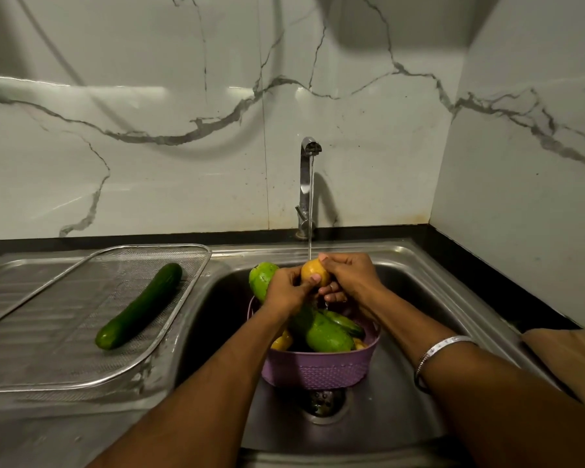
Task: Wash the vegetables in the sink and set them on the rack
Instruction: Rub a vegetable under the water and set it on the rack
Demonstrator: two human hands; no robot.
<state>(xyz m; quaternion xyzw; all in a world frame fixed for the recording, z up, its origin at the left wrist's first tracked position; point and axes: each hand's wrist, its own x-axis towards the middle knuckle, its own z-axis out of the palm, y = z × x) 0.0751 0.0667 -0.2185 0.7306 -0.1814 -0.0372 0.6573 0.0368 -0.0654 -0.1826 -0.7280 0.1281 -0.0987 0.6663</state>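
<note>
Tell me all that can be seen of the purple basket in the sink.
The purple basket looks like plastic, roundish, with a wall of small patterned holes below a smooth rim. It stands upright in the steel sink, just behind the drain, under both forearms. It holds several wet green vegetables, one long one sticking out over the back rim, and some yellow pieces at the edges. The hands work above it and do not seem to touch it; its far side is hidden.
</note>
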